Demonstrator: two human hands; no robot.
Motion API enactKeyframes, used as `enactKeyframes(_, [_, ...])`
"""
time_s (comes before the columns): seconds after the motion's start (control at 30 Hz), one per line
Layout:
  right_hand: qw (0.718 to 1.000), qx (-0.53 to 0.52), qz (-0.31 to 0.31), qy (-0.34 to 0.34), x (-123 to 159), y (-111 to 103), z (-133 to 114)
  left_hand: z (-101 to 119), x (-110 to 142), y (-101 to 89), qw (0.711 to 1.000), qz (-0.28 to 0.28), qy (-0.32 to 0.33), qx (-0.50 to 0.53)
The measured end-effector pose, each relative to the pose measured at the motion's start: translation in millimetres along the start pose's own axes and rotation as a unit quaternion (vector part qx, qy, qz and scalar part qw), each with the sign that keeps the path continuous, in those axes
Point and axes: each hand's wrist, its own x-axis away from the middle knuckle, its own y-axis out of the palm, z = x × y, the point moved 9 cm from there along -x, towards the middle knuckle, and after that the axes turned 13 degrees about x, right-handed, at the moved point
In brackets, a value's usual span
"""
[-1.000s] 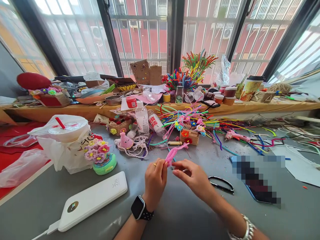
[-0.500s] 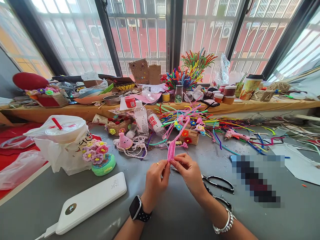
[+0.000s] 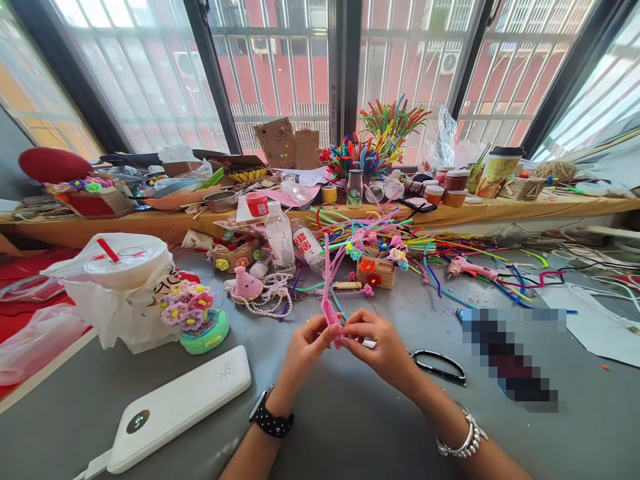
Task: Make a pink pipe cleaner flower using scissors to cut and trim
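A pink pipe cleaner (image 3: 329, 292) stands nearly upright between my two hands, its lower end coiled thick. My left hand (image 3: 305, 348), with a black watch on the wrist, pinches the coiled end from the left. My right hand (image 3: 381, 348), with a silver bracelet on the wrist, pinches the same end from the right. Both hands hover just above the grey table (image 3: 350, 427), fingertips touching at the pipe cleaner.
Black scissors (image 3: 439, 367) lie just right of my right hand. A white power bank (image 3: 178, 407) sits front left, near a small flower pot (image 3: 200, 318) and a bagged cup (image 3: 125, 267). Loose pipe cleaners (image 3: 400, 243), bottles (image 3: 280, 239) and small baskets crowd the back.
The free end of the pink pipe cleaner has swung from leaning right to nearly upright, leaning slightly left. Both hands have turned while keeping their pinch on it.
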Motion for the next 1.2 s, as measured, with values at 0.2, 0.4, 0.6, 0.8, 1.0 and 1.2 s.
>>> enactKeyframes(0.2, [0.999, 0.039, -0.013, -0.022, -1, 1, -4, -10, 0, -4.7, 0.990, 0.036, -0.045, 0.126])
enactKeyframes(0.4, [0.995, 0.085, 0.041, -0.023, -2, -6, -7, -18, 0, -10.0, 0.979, 0.072, -0.065, 0.179])
enactKeyframes(0.6, [0.992, 0.100, 0.069, -0.016, -2, -7, -7, -21, 1, -13.0, 0.974, 0.092, -0.058, 0.198])
enactKeyframes(0.8, [0.993, 0.089, 0.080, 0.003, -3, -5, -4, -18, 3, -14.4, 0.974, 0.117, -0.045, 0.187])
enactKeyframes(1.0, [0.996, 0.062, 0.060, 0.024, -4, -2, 3, -19, 1, -4.5, 0.972, 0.070, -0.058, 0.218])
enactKeyframes(1.2, [0.997, 0.068, 0.036, 0.029, -1, -2, 7, -14, 1, -1.8, 0.983, 0.058, -0.039, 0.171])
